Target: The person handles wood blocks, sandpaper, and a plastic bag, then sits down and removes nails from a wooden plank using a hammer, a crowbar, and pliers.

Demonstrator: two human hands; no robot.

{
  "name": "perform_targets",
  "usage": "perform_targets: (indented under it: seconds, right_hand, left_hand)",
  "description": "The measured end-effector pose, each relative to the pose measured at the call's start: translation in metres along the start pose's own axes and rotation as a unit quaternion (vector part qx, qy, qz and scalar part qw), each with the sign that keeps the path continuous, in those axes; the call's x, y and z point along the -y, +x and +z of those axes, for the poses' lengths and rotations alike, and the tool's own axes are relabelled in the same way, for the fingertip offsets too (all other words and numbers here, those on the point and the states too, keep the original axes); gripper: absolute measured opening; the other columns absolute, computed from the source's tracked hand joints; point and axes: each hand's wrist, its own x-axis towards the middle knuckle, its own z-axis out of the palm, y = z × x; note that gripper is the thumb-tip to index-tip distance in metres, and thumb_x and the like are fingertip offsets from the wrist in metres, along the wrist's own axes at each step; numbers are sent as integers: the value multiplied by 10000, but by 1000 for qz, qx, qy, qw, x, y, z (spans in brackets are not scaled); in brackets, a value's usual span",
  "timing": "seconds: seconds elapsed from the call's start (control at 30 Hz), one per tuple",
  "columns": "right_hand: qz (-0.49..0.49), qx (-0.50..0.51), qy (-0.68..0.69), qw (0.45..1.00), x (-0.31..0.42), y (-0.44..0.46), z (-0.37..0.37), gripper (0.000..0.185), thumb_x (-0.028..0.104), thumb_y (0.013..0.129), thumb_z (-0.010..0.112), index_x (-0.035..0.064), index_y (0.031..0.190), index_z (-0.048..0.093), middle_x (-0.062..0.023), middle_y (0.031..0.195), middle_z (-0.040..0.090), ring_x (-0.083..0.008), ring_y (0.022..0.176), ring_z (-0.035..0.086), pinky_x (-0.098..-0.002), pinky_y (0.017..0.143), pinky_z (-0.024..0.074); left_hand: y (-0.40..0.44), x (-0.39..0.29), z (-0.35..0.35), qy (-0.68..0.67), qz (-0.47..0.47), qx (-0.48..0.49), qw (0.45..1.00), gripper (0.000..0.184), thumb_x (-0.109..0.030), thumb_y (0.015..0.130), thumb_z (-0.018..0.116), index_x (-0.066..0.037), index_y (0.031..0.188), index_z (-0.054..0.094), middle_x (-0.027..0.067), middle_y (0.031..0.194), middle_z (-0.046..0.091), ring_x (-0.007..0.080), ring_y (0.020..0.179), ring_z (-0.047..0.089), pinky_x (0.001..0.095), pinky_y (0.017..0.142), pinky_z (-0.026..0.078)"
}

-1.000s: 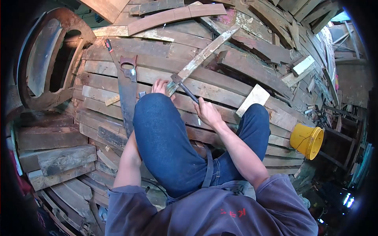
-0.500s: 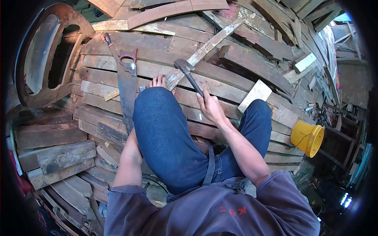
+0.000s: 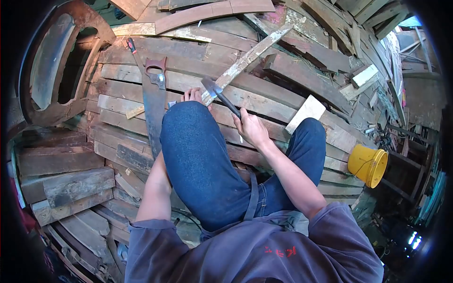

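Observation:
My right hand is closed around the dark handle of a hammer. The hammer's head is over the lower end of a long, paint-worn wooden strip, close to my left hand; whether they touch cannot be told. My left hand shows only curled fingers beyond my raised knee, beside that strip's end. A small pale metallic piece shows just left of those fingers; what they grip is hidden. Left of that hand lies a handsaw with a brown handle.
A red-and-black-handled tool lies by the saw. A curved wooden frame stands at the left. Stacked timber lies below it. A yellow bucket and a pale wood block are at the right. Boards with gaps form the floor.
The hammer's head has swung down and left, closer to my left hand. My right hand has shifted slightly left with it. My left hand has stayed nearly in place.

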Motion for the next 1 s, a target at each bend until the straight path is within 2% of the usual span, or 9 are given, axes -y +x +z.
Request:
perform_targets:
  seconds: [0.1,0.3,0.43,0.5,0.63,0.73,0.83,0.9,1.0]
  right_hand:
    - [67,43,-20,997,-5,6,5,337,319,936,448,-15,892,476,-275,678,598,-448,692,611,-521,609,484]
    - [46,13,42,998,16,-4,-12,321,328,932,453,9,916,485,-283,691,596,-453,715,608,-534,615,464]
    - [80,49,-34,995,2,7,0,350,310,927,459,-38,936,493,-293,730,605,-452,731,610,-520,642,480]
    - [68,26,-8,997,1,8,1,330,308,927,462,-22,917,483,-293,717,602,-456,697,607,-526,610,477]
    - [20,-31,29,999,9,-3,-6,321,309,925,469,-10,901,468,-283,703,603,-459,658,601,-535,580,470]
    - [44,15,-40,998,-7,4,3,322,306,929,470,-16,920,485,-277,710,608,-446,673,612,-511,575,480]
    - [85,36,4,996,-9,12,1,335,314,930,471,-19,917,501,-277,693,604,-446,671,611,-505,571,483]
    - [72,8,39,997,-9,7,1,342,323,931,471,-16,913,507,-275,672,598,-451,661,607,-509,571,481]
    - [58,-24,50,997,5,-2,-10,336,333,927,475,0,928,515,-271,651,592,-452,662,606,-521,575,478]
  left_hand:
    - [-4,0,-2,-47,18,-34,998,676,-330,692,708,18,1215,459,134,1301,416,321,1228,341,448,1026,300]
    - [-8,4,11,-28,31,-72,997,695,-309,648,745,15,1196,464,127,1285,417,329,1205,355,453,1013,320]
    - [-4,-2,-3,-51,25,-61,997,695,-324,661,734,15,1205,463,122,1284,426,325,1202,360,456,1008,316]
    - [-5,-1,-13,-34,37,-38,998,693,-349,683,714,18,1213,458,119,1279,437,321,1188,377,452,1004,316]
    - [-7,-6,-12,-16,28,-64,997,684,-349,689,712,28,1203,463,132,1275,439,324,1192,376,436,1012,316]
    - [-6,-4,-9,-42,27,-66,997,697,-338,679,723,30,1208,457,140,1275,438,325,1194,375,436,1009,321]
    - [-5,0,-9,-55,34,-64,996,705,-311,654,747,29,1199,458,143,1275,437,331,1194,376,438,1005,328]
    - [-8,-5,-21,-53,35,-48,997,698,-306,649,751,23,1192,462,140,1270,442,334,1193,376,439,1001,332]
    - [-8,-8,-13,-46,11,-81,996,703,-325,662,739,16,1206,454,138,1269,443,330,1194,376,441,1001,333]
